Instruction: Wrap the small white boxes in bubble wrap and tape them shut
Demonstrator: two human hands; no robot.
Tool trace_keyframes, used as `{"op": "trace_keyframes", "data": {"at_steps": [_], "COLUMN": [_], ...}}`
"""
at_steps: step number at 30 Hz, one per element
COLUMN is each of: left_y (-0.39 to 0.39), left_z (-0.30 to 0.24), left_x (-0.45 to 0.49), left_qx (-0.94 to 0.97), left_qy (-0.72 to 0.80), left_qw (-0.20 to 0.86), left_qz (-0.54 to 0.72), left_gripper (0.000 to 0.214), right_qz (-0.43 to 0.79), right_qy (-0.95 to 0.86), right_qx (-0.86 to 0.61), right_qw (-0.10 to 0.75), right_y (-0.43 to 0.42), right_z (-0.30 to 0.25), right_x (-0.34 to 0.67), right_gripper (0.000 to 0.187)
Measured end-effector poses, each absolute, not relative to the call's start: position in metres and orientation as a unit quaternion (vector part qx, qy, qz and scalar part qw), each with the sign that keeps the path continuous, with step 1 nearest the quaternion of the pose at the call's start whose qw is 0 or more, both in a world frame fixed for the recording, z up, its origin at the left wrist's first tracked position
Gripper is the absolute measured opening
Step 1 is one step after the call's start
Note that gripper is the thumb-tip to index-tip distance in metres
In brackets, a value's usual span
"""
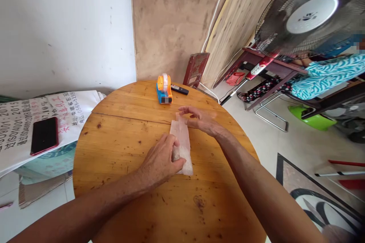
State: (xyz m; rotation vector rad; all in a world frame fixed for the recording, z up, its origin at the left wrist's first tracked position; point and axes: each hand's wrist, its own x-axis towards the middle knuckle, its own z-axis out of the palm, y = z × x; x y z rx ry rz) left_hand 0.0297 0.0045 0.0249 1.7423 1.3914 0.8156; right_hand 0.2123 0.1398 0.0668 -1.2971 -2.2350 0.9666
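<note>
A strip of translucent whitish wrapping (pixel 185 142) lies lengthwise near the middle of the round wooden table. Its near part looks bumpy, like bubble wrap, and seems folded over itself; I cannot make out anything inside. My left hand (pixel 161 157) rests on the strip's left side, fingers curled over it and thumb against the nearer part. Over the strip's far right corner, my right hand (pixel 201 119) has its fingers bent and apart from the thumb. Whether those fingertips touch the wrapping is unclear. Beyond it stands an orange and blue tape dispenser (pixel 164 90) with a roll in it.
A black remote-like object (pixel 179 89) lies beside the dispenser on the wooden table (pixel 119 136). To the left, a phone (pixel 44 135) lies on a printed white sack (pixel 80 108). A standing fan (pixel 310 15) and a seated person (pixel 330 74) are at right.
</note>
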Motion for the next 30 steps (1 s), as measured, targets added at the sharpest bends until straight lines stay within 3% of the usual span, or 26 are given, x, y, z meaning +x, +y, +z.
{"op": "trace_keyframes", "data": {"at_steps": [7, 12, 19, 23, 30], "left_y": [0.004, 0.003, 0.002, 0.003, 0.004], "left_z": [0.027, 0.026, 0.020, 0.019, 0.016], "left_x": [0.031, 0.031, 0.030, 0.030, 0.031], "left_qx": [0.688, 0.711, 0.806, 0.825, 0.818], "left_qy": [0.542, 0.534, 0.441, 0.416, 0.403], "left_qw": [0.366, 0.335, 0.178, 0.172, 0.203], "left_qz": [0.315, 0.312, 0.351, 0.341, 0.357], "left_gripper": [0.029, 0.034, 0.030, 0.019, 0.015], "right_qz": [0.340, 0.273, 0.175, 0.184, 0.340], "right_qy": [-0.826, -0.853, -0.806, -0.770, -0.701], "right_qx": [-0.419, -0.423, -0.551, -0.599, -0.582], "right_qw": [0.160, 0.135, 0.125, 0.120, 0.232], "right_y": [0.150, 0.154, 0.138, 0.132, 0.130], "right_z": [0.064, 0.051, 0.038, 0.035, 0.035], "right_x": [0.206, 0.205, 0.205, 0.206, 0.204], "right_gripper": [0.041, 0.057, 0.074, 0.064, 0.039]}}
